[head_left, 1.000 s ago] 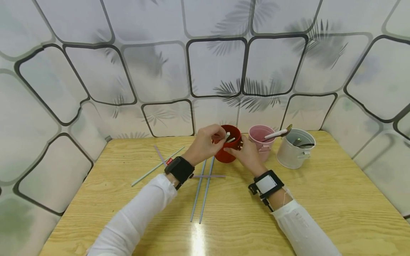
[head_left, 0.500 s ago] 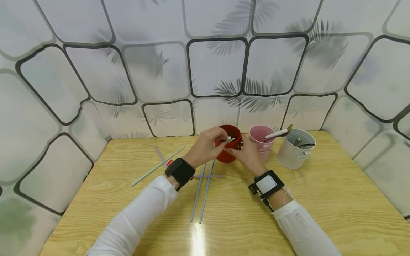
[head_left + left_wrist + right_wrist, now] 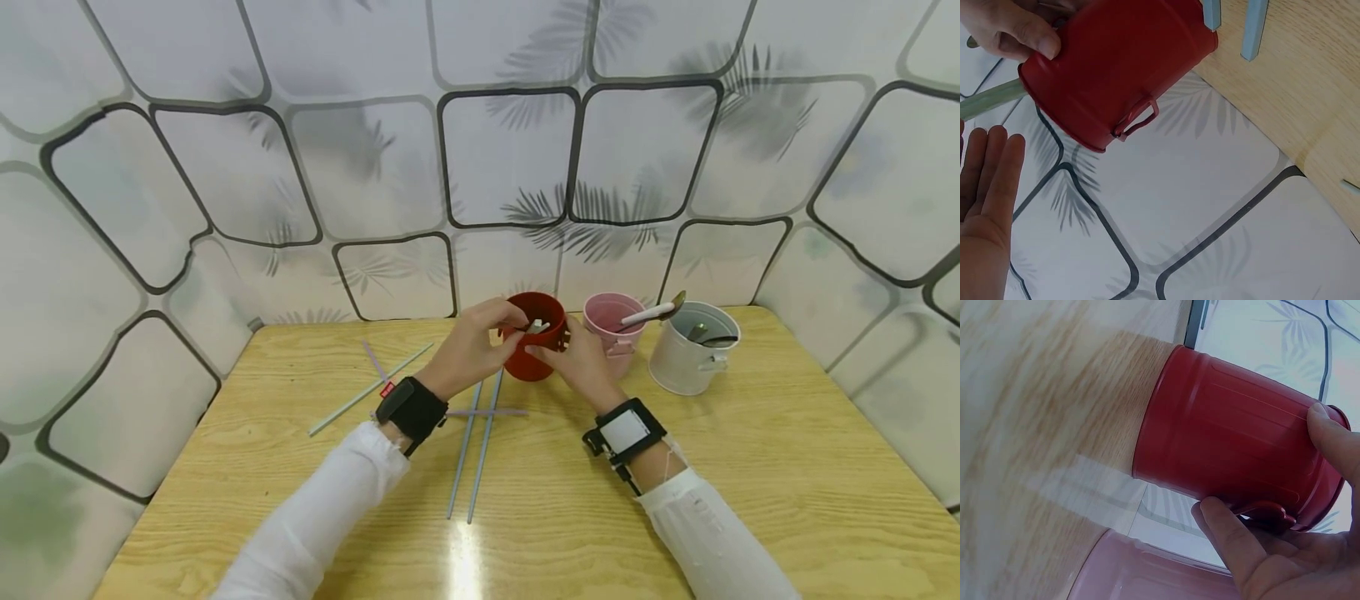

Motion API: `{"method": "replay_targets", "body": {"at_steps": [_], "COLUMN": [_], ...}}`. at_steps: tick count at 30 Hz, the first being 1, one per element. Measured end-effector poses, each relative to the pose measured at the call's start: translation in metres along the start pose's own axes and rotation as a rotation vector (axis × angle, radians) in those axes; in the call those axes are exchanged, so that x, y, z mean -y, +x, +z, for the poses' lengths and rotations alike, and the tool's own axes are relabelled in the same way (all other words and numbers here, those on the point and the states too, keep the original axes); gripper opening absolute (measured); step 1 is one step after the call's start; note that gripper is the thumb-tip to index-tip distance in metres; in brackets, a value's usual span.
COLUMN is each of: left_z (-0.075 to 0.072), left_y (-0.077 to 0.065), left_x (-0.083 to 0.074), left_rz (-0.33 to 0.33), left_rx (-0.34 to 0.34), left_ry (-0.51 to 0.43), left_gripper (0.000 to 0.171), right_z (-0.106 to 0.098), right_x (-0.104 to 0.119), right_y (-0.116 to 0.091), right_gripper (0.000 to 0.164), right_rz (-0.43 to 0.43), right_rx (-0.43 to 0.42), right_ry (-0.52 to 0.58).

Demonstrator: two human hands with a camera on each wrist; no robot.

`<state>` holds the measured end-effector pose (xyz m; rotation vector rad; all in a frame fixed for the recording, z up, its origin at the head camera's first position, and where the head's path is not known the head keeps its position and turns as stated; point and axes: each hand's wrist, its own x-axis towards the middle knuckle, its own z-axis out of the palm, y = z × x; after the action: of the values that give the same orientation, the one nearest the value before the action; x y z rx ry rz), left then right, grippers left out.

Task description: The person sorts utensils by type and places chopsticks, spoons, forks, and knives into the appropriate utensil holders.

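A red bucket [image 3: 531, 362] with small side handles stands near the table's back edge, with several stick ends showing inside its mouth. My right hand [image 3: 583, 360] holds it, thumb at the rim and fingers by a handle, as the right wrist view [image 3: 1285, 562] of that hand shows. Beside the mouth is my left hand [image 3: 477, 340], thumb and index finger apart. In the left wrist view, a pale green stick [image 3: 991, 100] pokes out of the bucket past the straight fingers [image 3: 999, 181] of the left hand. No grip on the stick shows there.
Two blue sticks [image 3: 480, 467] lie crossed by a purple stick [image 3: 506, 412]. Further left, a green stick [image 3: 341, 411] lies across another purple one [image 3: 372, 358]. A pink bucket [image 3: 611, 317] and a white bucket [image 3: 678, 362] with spoons stand right of the red one.
My left thumb and index finger have parted and drawn slightly left from the bucket's mouth. The stick they held has sunk lower into the bucket. The right hand has stayed in place.
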<state>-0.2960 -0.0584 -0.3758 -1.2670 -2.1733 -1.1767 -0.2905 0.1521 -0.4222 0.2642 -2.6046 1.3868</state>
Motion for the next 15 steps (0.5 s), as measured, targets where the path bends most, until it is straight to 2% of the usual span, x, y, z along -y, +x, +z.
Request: {"method": "replay_targets", "body": {"at_steps": [7,15], "left_z": [-0.026,-0.061], "left_y": [-0.017,-0.045], "left_x": [-0.010,-0.018], "left_rz": [-0.022,-0.088], "left_rx": [-0.069,-0.041], "left_ry": [0.083,0.155], "left_gripper": [0.014,0.019], "right_z": [0.001,0.002], "right_x": [0.002,0.000], "right_y": [0.001,0.002], "right_gripper": [0.067,0.073], "right_rz": [0.020,0.043], "right_rx": [-0.003,-0.003], "right_ry": [0.009,0.017]}}
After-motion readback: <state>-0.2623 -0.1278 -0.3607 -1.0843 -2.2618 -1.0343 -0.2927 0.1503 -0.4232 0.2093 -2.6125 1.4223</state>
